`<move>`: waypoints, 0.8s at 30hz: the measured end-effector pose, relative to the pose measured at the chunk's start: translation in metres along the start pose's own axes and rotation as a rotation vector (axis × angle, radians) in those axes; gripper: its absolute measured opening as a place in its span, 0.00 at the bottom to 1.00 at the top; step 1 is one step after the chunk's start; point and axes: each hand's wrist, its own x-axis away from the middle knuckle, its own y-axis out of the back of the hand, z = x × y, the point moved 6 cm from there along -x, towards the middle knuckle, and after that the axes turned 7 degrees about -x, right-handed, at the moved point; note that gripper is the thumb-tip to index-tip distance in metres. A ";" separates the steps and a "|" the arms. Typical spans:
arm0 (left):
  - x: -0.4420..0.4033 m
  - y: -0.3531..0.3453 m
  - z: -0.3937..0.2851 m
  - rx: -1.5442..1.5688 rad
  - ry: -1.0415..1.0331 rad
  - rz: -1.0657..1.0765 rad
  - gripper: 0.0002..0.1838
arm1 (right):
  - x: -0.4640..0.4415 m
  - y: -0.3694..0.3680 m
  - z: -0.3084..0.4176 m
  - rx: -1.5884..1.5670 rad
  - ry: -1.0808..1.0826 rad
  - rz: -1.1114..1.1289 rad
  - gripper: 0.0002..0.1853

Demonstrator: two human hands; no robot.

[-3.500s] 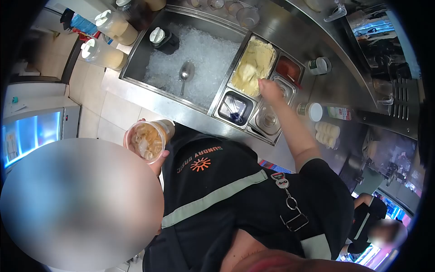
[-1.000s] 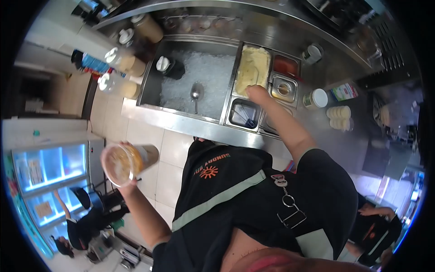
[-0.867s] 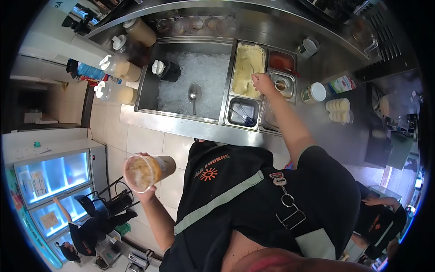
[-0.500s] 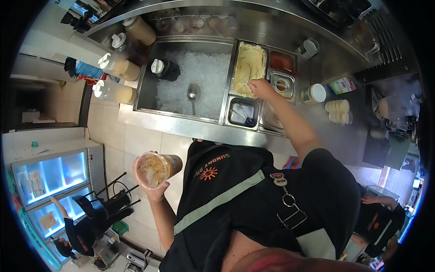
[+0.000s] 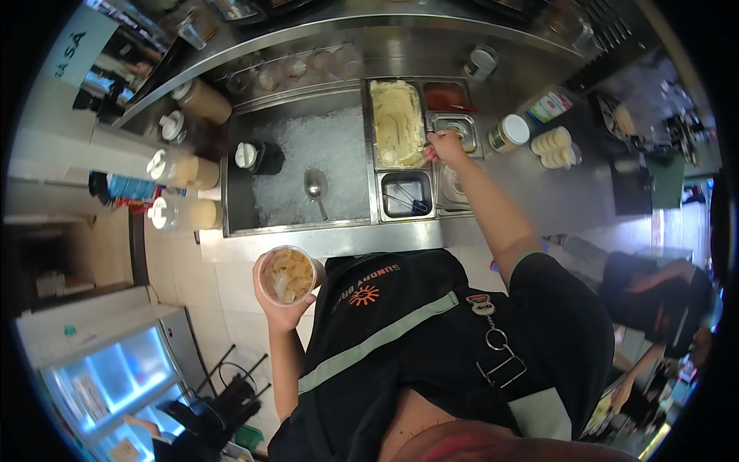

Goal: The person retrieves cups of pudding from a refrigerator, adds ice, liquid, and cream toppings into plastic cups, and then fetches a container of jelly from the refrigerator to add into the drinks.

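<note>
My left hand (image 5: 286,314) is wrapped round a clear plastic cup (image 5: 289,276) with ice and a light brown drink in it, held near the counter's front edge. My right hand (image 5: 445,146) is closed at the right rim of a metal pan of pale yellow cream (image 5: 396,127). Its fingertips pinch something too small to make out. Beside that hand is a small lidded steel container (image 5: 456,127), with a pan of red sauce (image 5: 446,96) behind it. A steel pan with utensils (image 5: 406,194) stands in front of the cream.
Left of the cream is an ice bin (image 5: 308,165) holding a metal scoop (image 5: 314,189) and a dark white-capped bottle (image 5: 258,157). Several dispenser bottles (image 5: 185,213) line its left side. A white-lidded jar (image 5: 509,133) and small cups (image 5: 556,148) stand at right. Co-workers (image 5: 654,292) are nearby.
My left hand has brought the cup up and right, closer to the counter, turning its open top more towards me. My right hand has shifted from over the cream to the pan's right rim.
</note>
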 end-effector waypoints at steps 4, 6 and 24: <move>-0.033 -0.007 0.015 0.066 -0.041 0.119 0.56 | 0.027 0.019 -0.003 -0.271 -0.074 -0.181 0.11; -0.051 -0.021 0.025 0.060 -0.063 0.217 0.54 | 0.049 0.027 0.009 -0.309 -0.025 -0.233 0.12; -0.178 -0.211 -0.033 0.227 -0.255 0.423 0.51 | 0.376 -0.015 0.175 -0.138 1.054 -0.401 0.15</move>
